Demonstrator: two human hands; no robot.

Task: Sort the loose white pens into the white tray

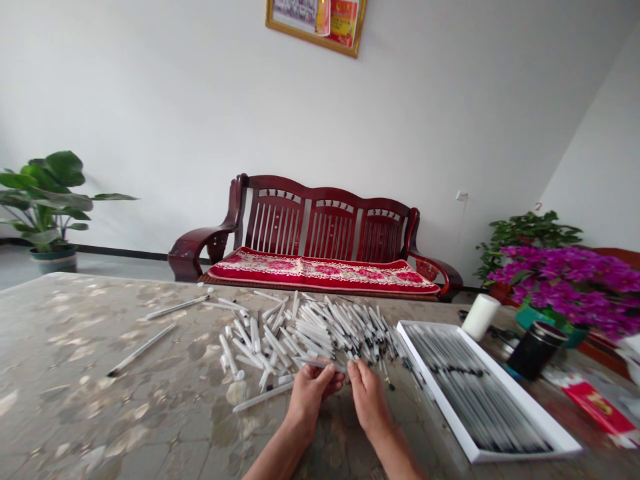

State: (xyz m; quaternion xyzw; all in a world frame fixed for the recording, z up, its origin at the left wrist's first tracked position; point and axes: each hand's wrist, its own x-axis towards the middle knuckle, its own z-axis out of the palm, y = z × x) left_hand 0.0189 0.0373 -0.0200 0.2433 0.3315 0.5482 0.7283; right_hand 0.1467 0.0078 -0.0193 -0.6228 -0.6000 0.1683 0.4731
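Note:
My left hand [311,388] and my right hand [367,393] meet at the near edge of a heap of white pen parts [320,330] on a marble-patterned table [100,373]. Between the fingers of both hands lies a thin white pen [320,364], held level. The left fingers curl round its middle. The right fingertips pinch near its right end. A flat white box [530,427] lined with rows of pens lies just right of my right hand.
Loose pens [143,349] lie scattered to the left on the table. A white cup [480,317], a black jar [536,349], a pot of purple flowers [570,287] and a red packet [597,407] stand at the right. A red wooden bench [320,240] is behind the table.

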